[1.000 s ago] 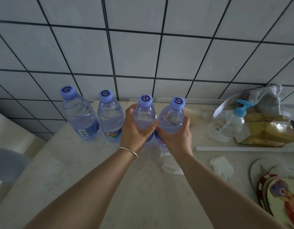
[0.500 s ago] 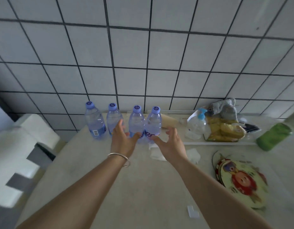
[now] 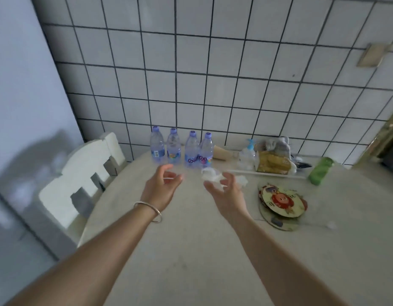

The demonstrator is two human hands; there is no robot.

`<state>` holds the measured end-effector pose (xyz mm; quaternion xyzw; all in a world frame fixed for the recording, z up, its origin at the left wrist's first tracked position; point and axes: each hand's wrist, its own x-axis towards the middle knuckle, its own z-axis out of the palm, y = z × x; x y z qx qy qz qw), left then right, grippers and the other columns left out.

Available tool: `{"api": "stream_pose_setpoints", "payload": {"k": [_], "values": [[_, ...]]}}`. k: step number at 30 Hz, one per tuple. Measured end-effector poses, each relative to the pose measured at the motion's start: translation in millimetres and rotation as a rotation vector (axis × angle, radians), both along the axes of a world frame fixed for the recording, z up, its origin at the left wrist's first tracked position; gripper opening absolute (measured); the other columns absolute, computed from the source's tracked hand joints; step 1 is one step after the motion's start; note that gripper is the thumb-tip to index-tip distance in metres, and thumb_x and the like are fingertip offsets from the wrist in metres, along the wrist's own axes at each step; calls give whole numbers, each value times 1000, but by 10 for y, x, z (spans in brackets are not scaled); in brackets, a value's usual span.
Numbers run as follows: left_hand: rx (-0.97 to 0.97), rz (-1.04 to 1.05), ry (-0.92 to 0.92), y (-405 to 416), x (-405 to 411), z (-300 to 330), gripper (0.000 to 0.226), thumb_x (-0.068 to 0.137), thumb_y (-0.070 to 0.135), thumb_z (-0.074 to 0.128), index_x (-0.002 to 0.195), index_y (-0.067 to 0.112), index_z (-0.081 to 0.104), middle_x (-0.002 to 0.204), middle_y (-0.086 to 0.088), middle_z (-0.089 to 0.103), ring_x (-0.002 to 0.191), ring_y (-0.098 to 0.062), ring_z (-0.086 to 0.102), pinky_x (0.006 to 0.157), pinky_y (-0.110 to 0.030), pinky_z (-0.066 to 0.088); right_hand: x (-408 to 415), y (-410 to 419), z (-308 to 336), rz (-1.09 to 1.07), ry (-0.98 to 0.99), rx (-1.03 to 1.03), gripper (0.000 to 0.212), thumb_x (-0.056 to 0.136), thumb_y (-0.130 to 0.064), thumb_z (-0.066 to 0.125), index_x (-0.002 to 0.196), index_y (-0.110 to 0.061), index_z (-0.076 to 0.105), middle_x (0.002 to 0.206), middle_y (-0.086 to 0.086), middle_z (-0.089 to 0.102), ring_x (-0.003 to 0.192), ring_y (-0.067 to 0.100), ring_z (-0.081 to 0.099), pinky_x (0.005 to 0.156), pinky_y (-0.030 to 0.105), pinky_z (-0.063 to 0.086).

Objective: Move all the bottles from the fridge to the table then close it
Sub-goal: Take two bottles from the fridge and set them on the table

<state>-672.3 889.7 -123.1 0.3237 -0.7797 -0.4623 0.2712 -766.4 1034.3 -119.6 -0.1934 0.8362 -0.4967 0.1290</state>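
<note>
Bottles (image 3: 181,149), clear ribbed plastic, stand upright; left hand (image 3: 161,187), right hand (image 3: 226,192) released.

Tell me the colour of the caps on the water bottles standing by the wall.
Light purple caps, seen in the head view.

Dim, cool, even light with motion blur and wide-angle bend.

The light is soft and bluish-grey, with no hard shadows on the desk (image 3: 191,261) and no glare on the tiled wall (image 3: 213,74). Tile lines curve and lean outward toward the frame's edges, most at the upper corners. The left of the frame is smeared: the white chair (image 3: 85,177) has fuzzy outlines. The bottles (image 3: 182,149) at centre read fairly sharp, their label print just legible; the fingers (image 3: 169,167) are slightly soft.
</note>
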Motion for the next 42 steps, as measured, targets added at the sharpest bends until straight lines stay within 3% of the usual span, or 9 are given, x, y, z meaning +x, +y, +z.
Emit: {"api": "stream_pose_setpoints", "payload": {"k": [13, 19, 24, 30, 32, 34, 36, 39, 42], "values": [[-9, 66, 82, 1109, 2079, 351, 41, 86, 27, 64, 123, 13, 52, 104, -2, 63, 94, -22, 64, 81, -29, 45, 2045, 718, 438, 185, 35, 22, 66, 84, -48, 61, 138, -19, 34, 136, 3, 47, 126, 19, 45, 103, 35, 38], [-10, 27, 111, 1338, 2975, 446, 41, 89, 29, 61, 126, 17, 50, 109, 0, 63, 91, -14, 62, 77, -26, 45, 2991, 831, 543, 153, 87, -13, 59, 83, -49, 60, 133, -24, 39, 129, -3, 50, 119, 16, 50, 100, 36, 41], [-39, 5, 138, 1455, 4105, 440, 31, 87, 23, 63, 117, 21, 57, 100, 2, 65, 84, -2, 61, 71, -10, 42, 4181, 851, 330, 140, 69, -39, 52, 85, -46, 60, 127, -21, 43, 123, -1, 54, 112, 17, 54, 94, 31, 41], [-106, 129, 190, 1089, 5548, 426, 21, 87, 17, 63, 107, 22, 59, 89, 9, 63, 81, 2, 60, 72, -6, 45, 5590, 475, 416, 313, 109, -29, 52, 86, -49, 57, 127, -20, 43, 118, -3, 55, 111, 18, 55, 93, 30, 40], [-111, 178, 222, 921, 5951, 421, 19, 88, 17, 62, 106, 22, 57, 91, 3, 65, 82, -6, 63, 77, -16, 49, 5985, 305, 502, 387, 125, -55, 52, 85, -52, 55, 127, -24, 43, 118, -5, 55, 109, 16, 55, 94, 33, 44], [-83, 234, 264, 739, 6309, 404, 19, 89, 25, 61, 108, 23, 57, 92, -3, 66, 87, -20, 66, 80, -35, 52, 6327, 128, 559, 461, 128, -72, 50, 86, -53, 53, 127, -27, 42, 119, -7, 55, 108, 14, 55, 93, 33, 45], [-57, 287, 294, 523, 6610, 396, 15, 90, 26, 58, 105, 28, 56, 89, 0, 67, 89, -24, 66, 81, -40, 51, 6574, -79, 600, 517, 152, -88, 48, 88, -50, 52, 128, -27, 41, 119, -7, 55, 104, 12, 55, 91, 31, 45], [-70, 363, 326, 149, 6961, 436, 19, 92, 20, 57, 96, 38, 54, 85, 5, 65, 79, -11, 66, 78, -37, 49, 6834, -474, 664, 563, 161, -116, 46, 89, -47, 51, 128, -25, 41, 118, -5, 55, 102, 12, 55, 92, 34, 47], [-78, 424, 326, -285, 7183, 459, 12, 91, 19, 58, 101, 27, 58, 82, 3, 65, 70, -2, 64, 76, -34, 49, 7012, -992, 675, 575, 127, -125, 43, 90, -45, 51, 127, -24, 43, 118, -4, 54, 103, 14, 55, 93, 36, 47]]}}
